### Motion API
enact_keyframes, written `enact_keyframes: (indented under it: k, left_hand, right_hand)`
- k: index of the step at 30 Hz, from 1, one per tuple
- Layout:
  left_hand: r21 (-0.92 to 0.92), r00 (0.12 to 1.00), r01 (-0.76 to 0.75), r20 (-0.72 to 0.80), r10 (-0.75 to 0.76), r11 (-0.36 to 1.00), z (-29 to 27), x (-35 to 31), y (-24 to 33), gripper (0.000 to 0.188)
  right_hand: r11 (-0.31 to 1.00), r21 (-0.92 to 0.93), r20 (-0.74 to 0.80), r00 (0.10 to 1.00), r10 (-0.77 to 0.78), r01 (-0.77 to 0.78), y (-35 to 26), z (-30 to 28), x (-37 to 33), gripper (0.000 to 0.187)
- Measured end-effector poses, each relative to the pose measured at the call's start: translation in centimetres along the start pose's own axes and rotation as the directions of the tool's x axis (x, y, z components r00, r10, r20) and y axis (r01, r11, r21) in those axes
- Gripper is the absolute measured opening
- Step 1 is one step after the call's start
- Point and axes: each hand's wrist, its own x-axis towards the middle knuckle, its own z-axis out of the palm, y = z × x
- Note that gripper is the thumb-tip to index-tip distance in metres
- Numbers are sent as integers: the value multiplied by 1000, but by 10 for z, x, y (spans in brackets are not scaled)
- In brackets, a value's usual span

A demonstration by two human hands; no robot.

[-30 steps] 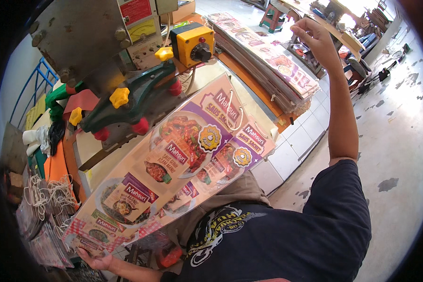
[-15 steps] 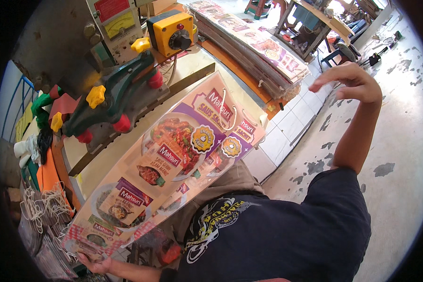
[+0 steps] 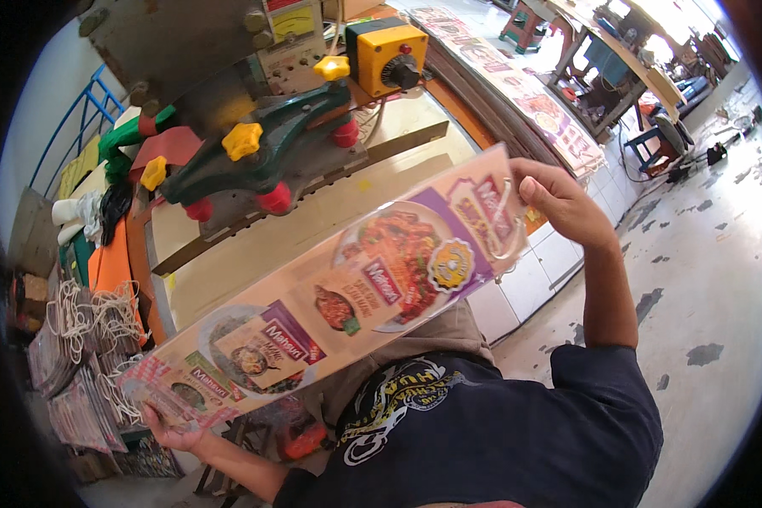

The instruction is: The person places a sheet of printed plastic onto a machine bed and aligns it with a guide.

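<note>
A long printed hanging sign with food pictures, in clear plastic, slants across in front of my body. At its lower left end my left hand grips the edge, with the fingers partly behind it. My right hand is closed on its upper right end, thumb in front, beside a white string loop. Whether more than one sign lies in the stack cannot be made out. Just beyond the sign stands a press machine with a dark green arm, yellow knobs and red caps over a pale worktable.
A yellow control box with a black dial sits at the back. Stacked printed signs lie on the far right of the table. Bundles of strung signs fill the lower left. The patchy floor stretches to the right.
My right hand has come down from the air onto the sign's upper end. Two fanned-out signs now line up as one, tilted flatter. The view has shifted, so the machine appears farther right.
</note>
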Motion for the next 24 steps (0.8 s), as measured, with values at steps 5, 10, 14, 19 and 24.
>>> enact_keyframes:
  k: [5, 10, 14, 19, 24]
  left_hand:
    - [-13, 923, 83, 378, -72, 996, -30, 11, -17, 54]
    - [-183, 802, 256, 588, -103, 949, 27, -33, -33, 57]
    - [-106, 889, 291, 397, -228, 951, 21, -30, -24, 54]
    - [201, 918, 181, 317, -239, 963, 20, -38, -4, 45]
    - [502, 969, 6, 210, -128, 865, 50, -65, 10, 48]
  right_hand:
    - [719, 694, -85, 986, 141, -43, 30, 33, 9, 49]
    - [564, 819, -62, 962, 264, -102, 38, 59, 21, 49]
    - [656, 752, -101, 970, 220, -71, 39, 45, 25, 44]
    - [881, 452, -165, 958, 233, -137, 35, 27, 11, 31]
    - [922, 109, 126, 925, 358, -371, 25, 8, -20, 28]
